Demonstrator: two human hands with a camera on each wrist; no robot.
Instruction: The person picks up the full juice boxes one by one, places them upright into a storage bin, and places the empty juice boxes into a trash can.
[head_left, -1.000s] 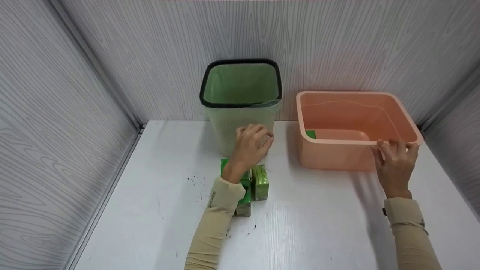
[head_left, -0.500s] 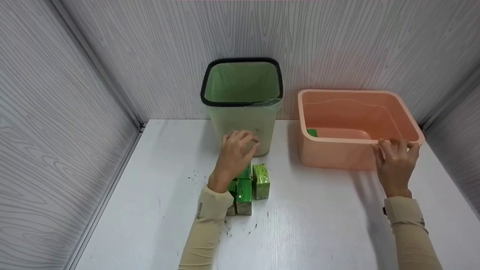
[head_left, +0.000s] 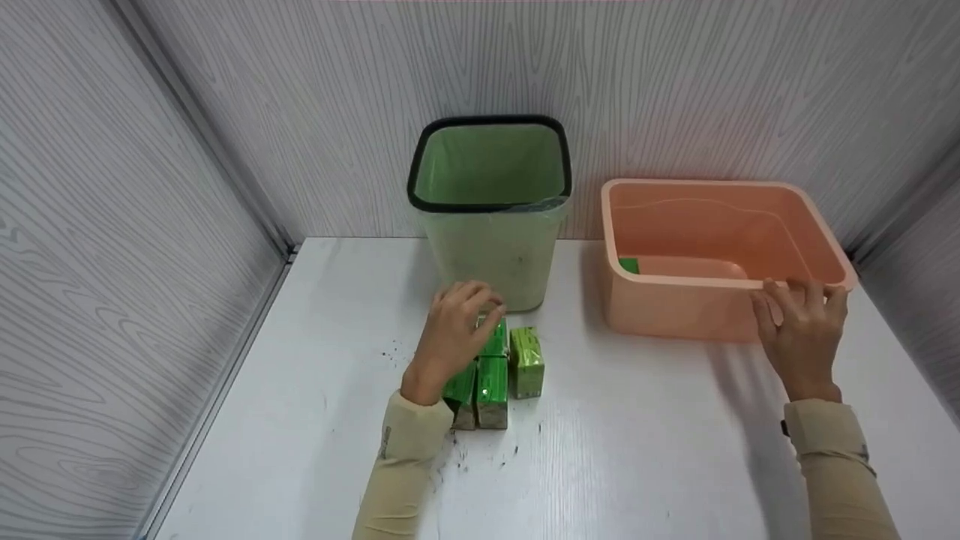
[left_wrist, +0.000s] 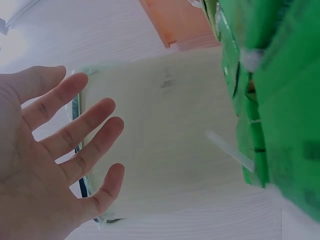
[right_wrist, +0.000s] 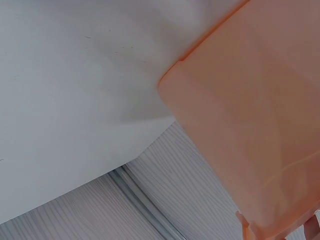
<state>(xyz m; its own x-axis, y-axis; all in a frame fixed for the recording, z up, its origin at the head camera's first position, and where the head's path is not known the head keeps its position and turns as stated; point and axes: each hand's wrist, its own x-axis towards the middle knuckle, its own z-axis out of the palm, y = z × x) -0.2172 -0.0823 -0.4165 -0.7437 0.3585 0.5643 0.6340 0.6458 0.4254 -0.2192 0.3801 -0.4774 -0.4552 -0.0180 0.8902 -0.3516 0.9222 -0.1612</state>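
My left hand (head_left: pixel 452 335) hovers over several small green cartons (head_left: pixel 492 386) that stand together on the white table. Its fingers are spread and loosely bent, holding nothing; the left wrist view shows the bare palm and the cartons (left_wrist: pixel 287 100) beside it, large and blurred. A lighter green carton (head_left: pixel 527 361) stands at the right of the group. The hand and sleeve cover part of the group. At the right, my right hand (head_left: pixel 805 337) grips the front rim of a pink-orange plastic tub (head_left: pixel 675 311), fingers over the edge. One green item (head_left: pixel 630 265) shows inside the tub.
Behind the cartons stands a tall pale green bin (head_left: pixel 495 255) with a black rim and a clear liner. Dark specks (head_left: pixel 461 457) lie on the table (head_left: pixel 615 450) near the cartons. Wood-patterned panels (head_left: pixel 337 97) enclose the back and sides.
My left hand has moved left and towards me, from in front of the bin to above the cartons, uncovering more of them. The right hand stays at the tub's rim.
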